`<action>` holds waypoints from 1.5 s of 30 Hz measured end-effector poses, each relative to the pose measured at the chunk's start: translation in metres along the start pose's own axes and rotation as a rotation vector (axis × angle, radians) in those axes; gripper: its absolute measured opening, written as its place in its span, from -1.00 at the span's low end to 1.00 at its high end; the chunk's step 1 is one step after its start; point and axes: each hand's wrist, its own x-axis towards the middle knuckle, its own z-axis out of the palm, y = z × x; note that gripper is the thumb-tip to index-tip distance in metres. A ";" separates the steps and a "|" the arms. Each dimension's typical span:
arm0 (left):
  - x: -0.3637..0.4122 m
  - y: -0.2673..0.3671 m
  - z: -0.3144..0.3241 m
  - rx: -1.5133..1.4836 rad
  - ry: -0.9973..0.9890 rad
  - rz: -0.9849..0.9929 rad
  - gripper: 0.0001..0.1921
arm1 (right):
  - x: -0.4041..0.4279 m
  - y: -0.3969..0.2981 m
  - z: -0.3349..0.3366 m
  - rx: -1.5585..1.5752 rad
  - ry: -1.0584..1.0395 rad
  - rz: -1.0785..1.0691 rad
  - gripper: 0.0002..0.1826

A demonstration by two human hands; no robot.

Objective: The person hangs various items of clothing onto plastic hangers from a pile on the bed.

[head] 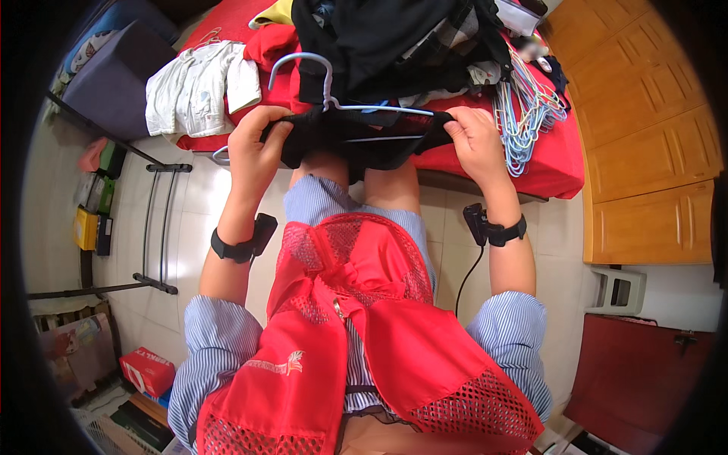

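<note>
A black garment [318, 136] is stretched between my two hands above my knees. My left hand [259, 136] pinches its left edge between thumb and fingers. On the other side, my right hand [475, 139] grips the right edge in the same way. A pale blue clothes hanger [329, 85] sits at the garment's opening, its hook pointing up and to the left. Part of the hanger is hidden inside the dark cloth. Each of my wrists wears a black strap with a small device on it.
Ahead lies a bed with a red cover [546, 153]. It bears a heap of dark clothes [387, 45], a white shirt [187, 94] and a bundle of hangers [520, 125]. A black metal rack [156, 227] stands at left, wooden cabinets [648, 142] at right.
</note>
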 end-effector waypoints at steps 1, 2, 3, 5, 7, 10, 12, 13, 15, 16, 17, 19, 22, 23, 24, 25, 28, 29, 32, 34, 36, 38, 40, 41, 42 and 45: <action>0.001 -0.001 0.000 -0.016 -0.004 0.001 -0.87 | 0.001 -0.004 0.001 0.004 0.000 -0.004 -0.89; 0.002 -0.001 0.001 -0.032 -0.008 0.002 -0.88 | 0.002 -0.007 0.002 0.010 0.042 -0.014 -0.90; 0.003 0.001 0.001 -0.027 -0.006 0.002 -0.88 | 0.003 -0.010 0.003 0.016 0.084 -0.023 -0.90; 0.004 0.004 0.000 -0.002 -0.047 0.005 -0.85 | 0.006 -0.015 0.007 0.003 0.120 -0.041 -0.90; 0.007 0.006 -0.001 -0.027 -0.049 -0.005 -0.84 | 0.006 -0.016 0.008 -0.017 0.159 -0.056 -0.90; 0.010 0.006 -0.005 -0.023 -0.064 0.062 -0.84 | 0.001 -0.009 0.008 0.014 0.193 -0.014 -0.91; 0.011 -0.002 -0.010 0.040 -0.063 0.005 -0.83 | -0.002 -0.003 0.008 0.038 0.264 0.058 -0.91; 0.009 -0.006 -0.012 0.042 -0.062 0.005 -0.83 | -0.003 -0.002 0.007 0.039 0.264 0.057 -0.91; 0.004 -0.010 -0.015 0.199 -0.096 0.118 -0.82 | -0.005 -0.005 0.004 0.087 0.209 0.124 -0.90; 0.003 -0.010 -0.016 0.212 -0.103 0.141 -0.80 | -0.005 -0.005 0.005 0.082 0.221 0.126 -0.89; 0.004 -0.009 -0.019 0.215 -0.103 0.139 -0.80 | -0.005 -0.004 0.006 0.085 0.221 0.126 -0.89; 0.007 -0.011 -0.026 0.443 -0.117 0.223 -0.80 | -0.007 0.003 0.006 0.069 0.259 0.170 -0.89; 0.006 -0.018 -0.036 0.450 -0.120 0.194 -0.80 | -0.010 0.006 0.004 0.089 0.253 0.195 -0.88; 0.006 -0.021 -0.038 0.452 -0.120 0.193 -0.80 | -0.010 0.006 0.003 0.091 0.252 0.194 -0.88; 0.006 -0.026 -0.040 0.386 -0.107 0.169 -0.82 | -0.010 0.005 0.002 0.086 0.248 0.197 -0.89; 0.006 -0.030 -0.042 0.321 -0.093 0.145 -0.85 | -0.010 0.004 0.002 0.080 0.243 0.201 -0.89; 0.005 -0.037 -0.051 0.072 -0.081 -0.113 -0.89 | -0.010 0.002 0.001 0.108 0.240 0.231 -0.89; 0.005 -0.040 -0.053 0.073 -0.082 -0.112 -0.89 | -0.010 0.003 0.001 0.109 0.241 0.231 -0.89; 0.001 -0.059 -0.058 0.012 0.027 -0.105 -0.88 | -0.012 0.006 0.001 0.124 0.236 0.263 -0.89; 0.000 -0.063 -0.066 -0.015 0.005 -0.129 -0.88 | -0.013 0.008 0.001 0.168 0.257 0.294 -0.88; 0.000 -0.058 -0.063 -0.043 -0.016 -0.153 -0.87 | -0.013 0.012 0.002 0.182 0.267 0.288 -0.88; 0.005 -0.036 -0.050 -0.005 0.048 0.052 -0.85 | -0.013 0.012 0.003 0.196 0.276 0.282 -0.88; 0.008 -0.028 -0.048 0.086 -0.019 0.095 -0.82 | -0.010 0.008 0.001 0.178 0.240 0.312 -0.88; 0.009 -0.026 -0.048 0.175 -0.087 0.139 -0.80 | -0.010 0.008 0.002 0.180 0.240 0.311 -0.88; 0.010 -0.031 -0.046 0.115 -0.093 0.063 -0.81 | -0.009 0.008 0.002 0.180 0.249 0.306 -0.88; 0.007 -0.042 -0.040 0.104 -0.036 0.052 -0.84 | -0.009 0.009 0.003 0.173 0.256 0.300 -0.88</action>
